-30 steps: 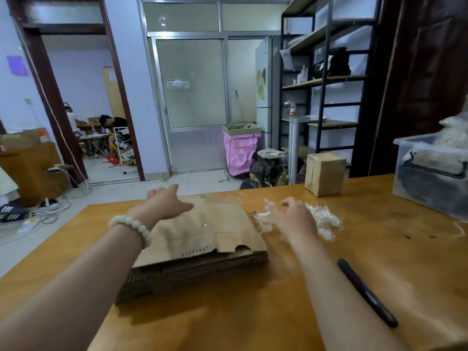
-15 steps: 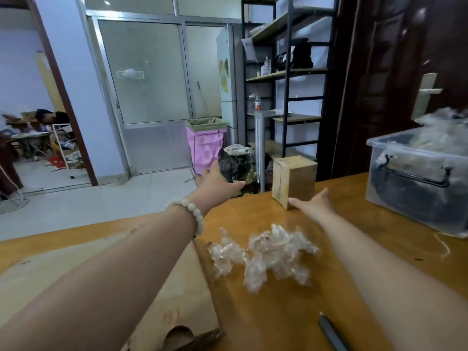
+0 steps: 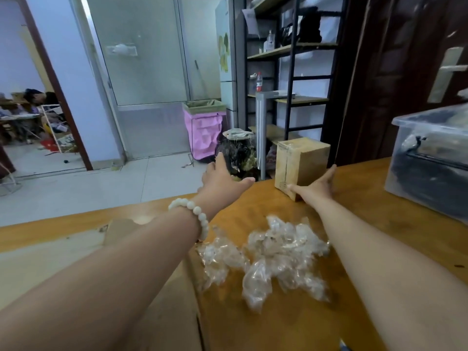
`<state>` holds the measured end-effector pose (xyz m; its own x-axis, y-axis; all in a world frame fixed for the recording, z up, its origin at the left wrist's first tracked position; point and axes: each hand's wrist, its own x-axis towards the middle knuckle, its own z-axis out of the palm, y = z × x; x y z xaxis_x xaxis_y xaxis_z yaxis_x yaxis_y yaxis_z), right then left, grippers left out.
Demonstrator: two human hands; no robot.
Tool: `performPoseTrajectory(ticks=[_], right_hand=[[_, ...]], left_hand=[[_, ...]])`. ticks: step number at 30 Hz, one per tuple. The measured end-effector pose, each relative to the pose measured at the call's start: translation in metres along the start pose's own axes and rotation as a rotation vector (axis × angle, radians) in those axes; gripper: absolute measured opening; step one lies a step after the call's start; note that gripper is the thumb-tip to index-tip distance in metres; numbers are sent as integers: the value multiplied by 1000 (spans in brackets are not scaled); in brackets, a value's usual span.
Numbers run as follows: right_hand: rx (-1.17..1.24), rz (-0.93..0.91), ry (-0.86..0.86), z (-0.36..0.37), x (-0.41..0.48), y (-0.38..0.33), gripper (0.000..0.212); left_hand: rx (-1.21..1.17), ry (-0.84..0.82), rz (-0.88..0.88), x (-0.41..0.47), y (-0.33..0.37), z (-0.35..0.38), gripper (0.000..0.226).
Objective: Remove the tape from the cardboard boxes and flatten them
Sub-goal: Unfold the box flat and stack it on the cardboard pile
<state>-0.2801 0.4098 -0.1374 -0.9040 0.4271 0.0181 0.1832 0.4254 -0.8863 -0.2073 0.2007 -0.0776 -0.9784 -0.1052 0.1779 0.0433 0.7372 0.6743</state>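
The fingers (image 3: 329,174) of the right hand (image 3: 315,190) are lying straight and spread, released rather than clenched. The thumb is touching the lower near corner of the cardboard box (image 3: 304,163), and the other fingers are stretching along the base of its right-hand face. The left hand (image 3: 224,182) is hovering to the left of that box, apart from it, over the far edge of the bench (image 3: 379,224). Its fingers (image 3: 219,162) are likewise splayed and grasping nothing.

The bench, an orange-brown wooden top, is carrying everything. A sheet of flattened cardboard (image 3: 45,264) is lying across its near left part, under the left forearm. A clear plastic bin (image 3: 430,158) with dark contents is standing at the right edge, well apart from the hands. The cardboard box is standing upright and closed near the far edge, between the two hands, with a tape strip (image 3: 286,165) running down its front face. A crumpled tape wad (image 3: 281,254) of clear film is sitting on bare wood between the forearms, just beside the flattened cardboard. A bracelet (image 3: 196,215) of white beads is circling the left wrist.
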Motion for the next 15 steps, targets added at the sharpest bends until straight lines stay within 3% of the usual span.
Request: performPoseTrajectory(ticks=[7, 15], right_hand=[[-22, -162, 39, -14, -35, -22, 117], [18, -519, -126, -45, -128, -98, 114]], left_hand=[[-99, 15, 20, -13, 14, -18, 100], [-272, 84, 39, -63, 39, -76, 99]])
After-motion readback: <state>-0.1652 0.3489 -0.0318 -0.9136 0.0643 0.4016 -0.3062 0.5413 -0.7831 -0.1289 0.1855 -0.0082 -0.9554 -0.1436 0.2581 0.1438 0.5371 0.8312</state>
